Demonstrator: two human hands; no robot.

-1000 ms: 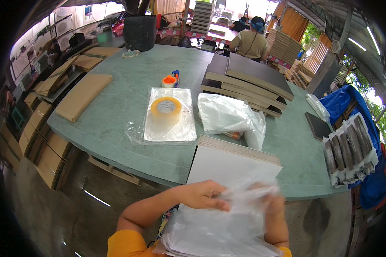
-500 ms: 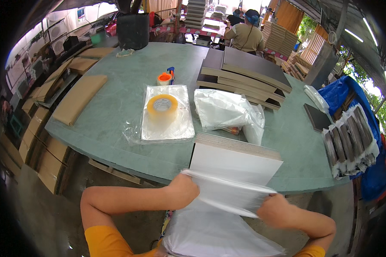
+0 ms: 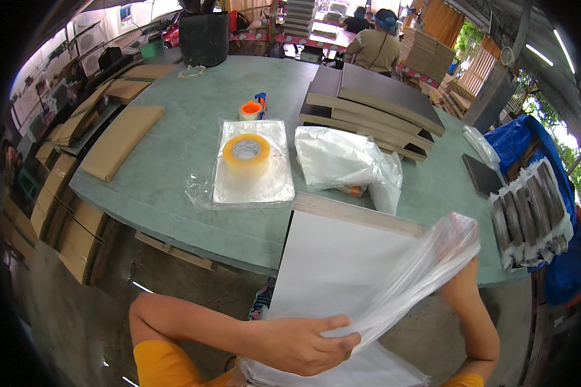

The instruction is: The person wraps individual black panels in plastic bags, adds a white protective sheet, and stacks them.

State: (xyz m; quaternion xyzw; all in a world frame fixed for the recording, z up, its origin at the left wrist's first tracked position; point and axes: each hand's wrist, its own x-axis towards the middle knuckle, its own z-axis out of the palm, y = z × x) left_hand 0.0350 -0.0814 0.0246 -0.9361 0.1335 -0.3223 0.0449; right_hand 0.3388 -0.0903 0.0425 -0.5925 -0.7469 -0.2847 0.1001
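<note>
A thick stack of boards with a white top face (image 3: 336, 251) leans against the near table edge, its lower end toward my body. My left hand (image 3: 303, 343) lies over its lower part, thumb and fingers apart, fingertips touching the gathered clear plastic bag (image 3: 407, 274). To the right, my right hand (image 3: 459, 284) lifts the bag's bunched end; plastic covers its fingers. The bag stretches diagonally between both hands, across the board's right side. More clear plastic (image 3: 374, 367) lies under my left hand, near my lap.
On the green table (image 3: 142, 200) are a wide tape roll (image 3: 246, 153) on flat plastic bags (image 3: 255, 193), a tape dispenser (image 3: 252, 109), a crumpled plastic bag (image 3: 342, 158) and stacked dark boards (image 3: 381, 103). Wrapped bundles (image 3: 529, 213) stand right; cardboard (image 3: 64, 222) left. A person (image 3: 377, 48) sits beyond.
My right hand has swung up and right, drawing the plastic off the board's middle. My left hand has moved down and its fingers have loosened. More of the white face shows.
</note>
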